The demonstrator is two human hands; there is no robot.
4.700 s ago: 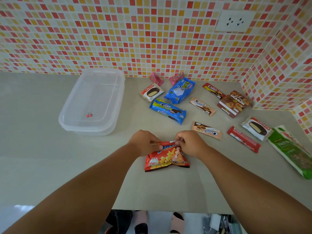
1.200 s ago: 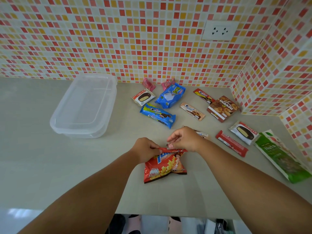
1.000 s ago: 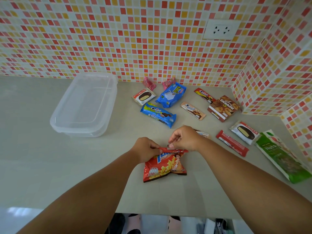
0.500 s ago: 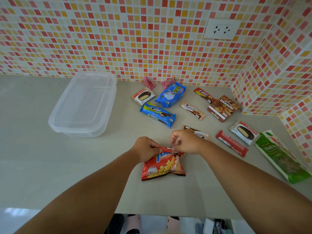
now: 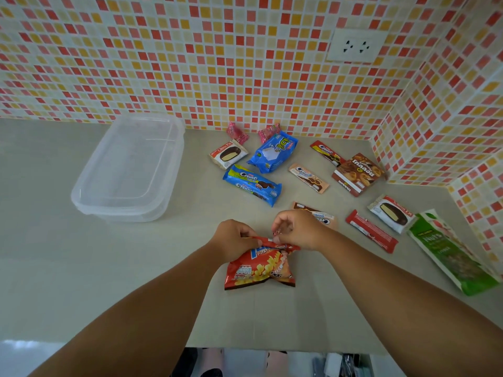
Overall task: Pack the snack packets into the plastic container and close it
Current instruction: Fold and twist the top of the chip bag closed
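Against mosaic-tiled walls (image 5: 190, 63), snack packets (image 5: 251, 185) litter a grey counter (image 5: 54, 254).

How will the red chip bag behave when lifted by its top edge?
Likely floppy: the red chip bag is crinkled foil, bunched at the top where the left hand and right hand pinch it. Probably light for its size, since it looks puffed. Contents are likely fragile; squeezing the body could crush them.

We observed a pale grey-beige countertop (image 5: 81, 268) backed by a mosaic tile wall (image 5: 190, 63) in red, orange, yellow and white. At 1 o'clock a white wall socket (image 5: 355, 46) was mounted. At 3 o'clock, a tiled side wall (image 5: 449, 104) formed the corner. Lighting was even.
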